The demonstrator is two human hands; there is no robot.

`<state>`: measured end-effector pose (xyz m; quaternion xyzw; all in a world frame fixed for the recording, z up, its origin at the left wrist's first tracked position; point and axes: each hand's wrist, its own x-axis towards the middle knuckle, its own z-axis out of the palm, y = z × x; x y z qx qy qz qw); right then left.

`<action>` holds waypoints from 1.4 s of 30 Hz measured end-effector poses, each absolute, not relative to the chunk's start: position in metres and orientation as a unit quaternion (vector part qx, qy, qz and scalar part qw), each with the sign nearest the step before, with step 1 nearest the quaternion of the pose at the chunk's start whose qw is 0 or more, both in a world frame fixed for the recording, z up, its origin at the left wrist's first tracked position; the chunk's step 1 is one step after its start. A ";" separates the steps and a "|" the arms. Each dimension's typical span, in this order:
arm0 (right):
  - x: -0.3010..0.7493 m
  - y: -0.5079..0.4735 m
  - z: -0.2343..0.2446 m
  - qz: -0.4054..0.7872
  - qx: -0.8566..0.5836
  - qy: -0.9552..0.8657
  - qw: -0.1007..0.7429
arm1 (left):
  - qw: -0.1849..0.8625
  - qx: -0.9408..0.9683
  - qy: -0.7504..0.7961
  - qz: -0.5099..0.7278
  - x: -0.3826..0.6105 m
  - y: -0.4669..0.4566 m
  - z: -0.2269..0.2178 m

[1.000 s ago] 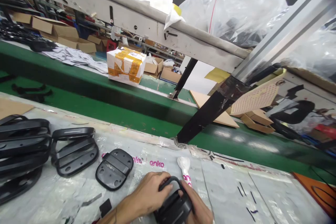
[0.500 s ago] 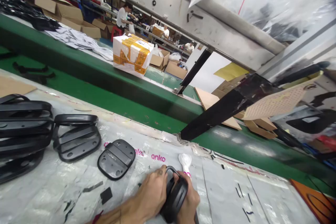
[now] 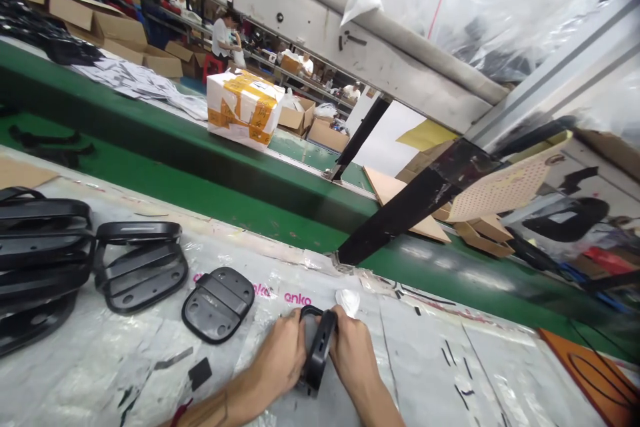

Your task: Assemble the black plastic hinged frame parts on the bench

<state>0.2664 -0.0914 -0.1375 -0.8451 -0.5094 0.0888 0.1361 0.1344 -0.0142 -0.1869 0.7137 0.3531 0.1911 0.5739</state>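
Observation:
Both my hands grip one black plastic part (image 3: 318, 350), held on edge over the plastic-covered bench. My left hand (image 3: 280, 360) wraps its left side and my right hand (image 3: 353, 353) wraps its right side. Left of my hands a small black plate (image 3: 218, 305) lies flat. Further left a larger black frame part (image 3: 140, 267) rests on the sheet, and a stack of like black parts (image 3: 40, 260) sits at the left edge. A white plastic spoon-like piece (image 3: 347, 299) pokes out just beyond my fingers.
A green conveyor belt (image 3: 210, 187) runs along the far side of the bench. A taped white box (image 3: 242, 109) stands beyond it, with cardboard boxes (image 3: 100, 20) and seated people behind. Clear bags (image 3: 490, 7) sit on the upper shelf; a black strut (image 3: 400, 207) slants down to the bench.
My hands have turned the black part up onto its edge and moved it slightly forward. The camera view has shifted a little.

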 end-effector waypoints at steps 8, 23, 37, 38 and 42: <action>0.267 -0.068 -0.130 0.095 -0.853 -0.510 0.057 | 0.571 0.724 0.316 0.225 0.137 -0.017 -0.208; 0.241 -0.105 -0.144 0.398 -0.720 -0.301 0.483 | 0.732 0.664 0.033 0.150 0.113 0.037 -0.118; 0.279 -0.128 -0.152 -0.024 -0.685 -0.651 0.326 | 0.812 0.507 0.254 0.139 0.137 -0.003 -0.164; 0.278 -0.126 -0.152 -0.018 -0.690 -0.650 0.319 | 0.820 0.494 0.257 0.135 0.138 -0.005 -0.166; 0.281 -0.119 -0.152 0.017 -0.714 -0.641 0.281 | 0.856 0.443 0.244 0.108 0.140 -0.010 -0.169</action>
